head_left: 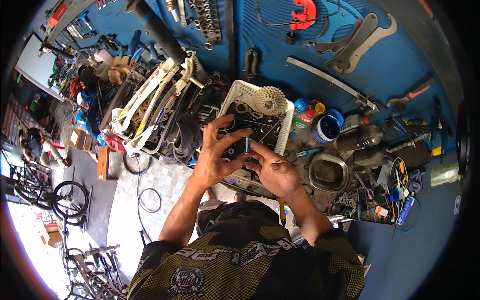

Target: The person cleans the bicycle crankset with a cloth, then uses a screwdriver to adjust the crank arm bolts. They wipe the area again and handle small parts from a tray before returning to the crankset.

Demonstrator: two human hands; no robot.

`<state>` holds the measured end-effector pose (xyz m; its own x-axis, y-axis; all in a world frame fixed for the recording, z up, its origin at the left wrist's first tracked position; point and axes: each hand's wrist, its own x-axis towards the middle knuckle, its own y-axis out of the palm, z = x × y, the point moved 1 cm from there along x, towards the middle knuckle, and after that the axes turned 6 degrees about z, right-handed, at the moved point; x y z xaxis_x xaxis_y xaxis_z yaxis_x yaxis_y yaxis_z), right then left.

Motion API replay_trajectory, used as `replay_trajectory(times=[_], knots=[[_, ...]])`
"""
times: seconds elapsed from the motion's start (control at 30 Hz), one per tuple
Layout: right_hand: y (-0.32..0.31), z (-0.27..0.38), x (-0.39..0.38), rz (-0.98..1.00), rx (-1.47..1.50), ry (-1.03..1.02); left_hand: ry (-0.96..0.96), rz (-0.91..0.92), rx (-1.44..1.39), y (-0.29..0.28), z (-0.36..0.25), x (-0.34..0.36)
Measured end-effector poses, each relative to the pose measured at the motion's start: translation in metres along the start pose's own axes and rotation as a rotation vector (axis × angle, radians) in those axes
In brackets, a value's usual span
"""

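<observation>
A small bluish metal bolt [247, 145] stands nearly upright between my two hands, above a parts basket. My left hand [216, 154] comes in from the left, its index finger near the bolt's top and its thumb near the lower end. From the right, my right hand [278, 175] has its index fingertip against the bolt's side, with other fingers curled below. Fingertips of both hands meet around the lower end, which they partly hide. Under them, the cream plastic basket [288, 124] holds dark small parts, washers and a bike cassette [270, 100].
Right of the basket are a blue tub [327, 128], bottles and a metal tray [329, 172]. Cream bicycle frame parts [150, 102] lie at left. Tools hang on the blue wall panel [275, 45], including a red clamp-like tool [303, 15]. A cable [140, 195] loops over the floor.
</observation>
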<state>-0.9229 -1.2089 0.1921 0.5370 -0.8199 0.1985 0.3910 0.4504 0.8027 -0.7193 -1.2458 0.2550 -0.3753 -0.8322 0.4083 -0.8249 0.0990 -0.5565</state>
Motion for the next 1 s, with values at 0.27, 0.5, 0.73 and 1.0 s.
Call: replay_trajectory(times=[0.27,0.5,0.73,1.0], knots=[[0.009,0.017,-0.001,-0.011,-1.577,-0.099,-0.102,0.017,-0.113,0.008,0.017,-0.016],[-0.006,0.002,0.010,0.003,-1.600,-0.116,-0.329,-0.025,-0.471,0.007,0.029,-0.049],[0.000,-0.023,0.027,0.182,-1.817,-0.068,-0.385,-0.162,-0.837,-0.002,0.042,-0.091],[0.050,-0.095,0.062,0.523,-1.842,-0.121,-0.360,-0.347,-0.561,-0.069,0.031,-0.179]])
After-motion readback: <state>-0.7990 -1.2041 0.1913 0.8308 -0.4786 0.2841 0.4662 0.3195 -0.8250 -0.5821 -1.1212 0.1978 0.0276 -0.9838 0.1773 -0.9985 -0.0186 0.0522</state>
